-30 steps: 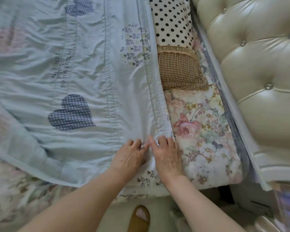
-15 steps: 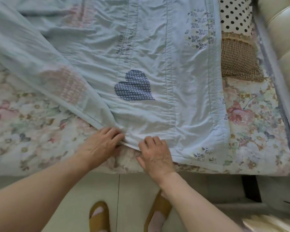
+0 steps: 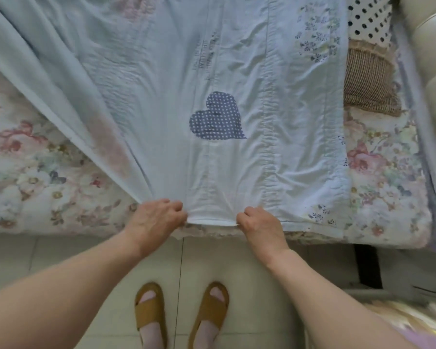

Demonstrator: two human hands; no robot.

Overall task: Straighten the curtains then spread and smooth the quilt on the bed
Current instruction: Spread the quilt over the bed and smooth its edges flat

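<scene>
- Floor (image 3: 61, 260): pale glossy tiles w/ thin grout lines. Two feet in tan open-toe slippers (image 3: 150, 309) over pale socks, toes twd the bed.
- Bottom right corner: blurred pale, ribbed thing, can't tell what; cut off by frame.
- Both forearms bare, reach fwd from lower corners to the near bed edge.
- Left hand (image 3: 156, 217): knuckles up, fingers curled over, grips the quilt's near hem where the cloth bunches into a fan of pleats.
- Right hand (image 3: 259, 222): same pose, fingers folded round the hem, thumb hidden under. Short stretch of hem pulled taut btwn the hands.
- Quilt (image 3: 161, 109): thin, soft, pale blue, stitched in long channels, crinkled. Lies on the bed, near hem at mattress edge; left side runs up in a diagonal fold. Navy heart patch (image 3: 215, 118) w/ white dots mid-panel; faint printed lettering beyond it, unreadable; small floral patches by right edge.
- Bed sheet (image 3: 35, 177): padded, faded rose print, bare both sides of quilt.
- Far right: brown checked cushion (image 3: 368, 79), frayed edge, partly under quilt; black-dotted white pillow (image 3: 368, 18), cut off at top.
- Cream padded headboard (image 3: 428, 59), shiny, blurred.
</scene>
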